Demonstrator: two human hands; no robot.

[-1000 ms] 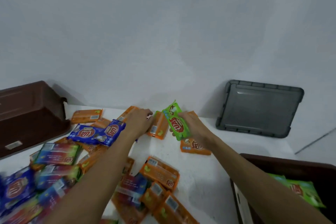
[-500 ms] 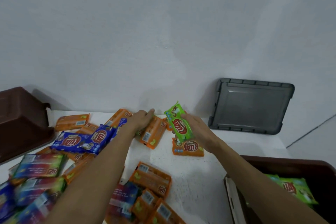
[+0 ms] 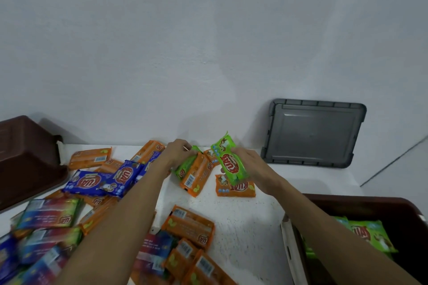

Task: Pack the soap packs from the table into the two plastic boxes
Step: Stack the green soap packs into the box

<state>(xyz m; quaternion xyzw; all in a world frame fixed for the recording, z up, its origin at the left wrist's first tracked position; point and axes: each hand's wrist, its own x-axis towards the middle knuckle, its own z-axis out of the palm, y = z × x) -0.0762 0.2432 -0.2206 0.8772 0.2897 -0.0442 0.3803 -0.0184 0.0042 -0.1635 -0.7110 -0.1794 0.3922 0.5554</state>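
Note:
My right hand grips a green soap pack, held upright above the white table near the far wall. My left hand reaches to the far middle and pinches a second green soap pack that lies partly under an orange pack. Several orange, blue and rainbow-coloured soap packs lie scattered over the table's left and near parts. A dark brown plastic box at the right holds green packs. Another brown box stands at the far left; its inside is hidden.
A grey plastic lid leans against the white wall at the far right of the table. An orange pack lies flat just under my right hand. Bare white tabletop shows between the packs and the right box.
My left hand has moved right from the orange packs and taken hold of a green pack by the wall. My right hand still holds its green pack, barely shifted.

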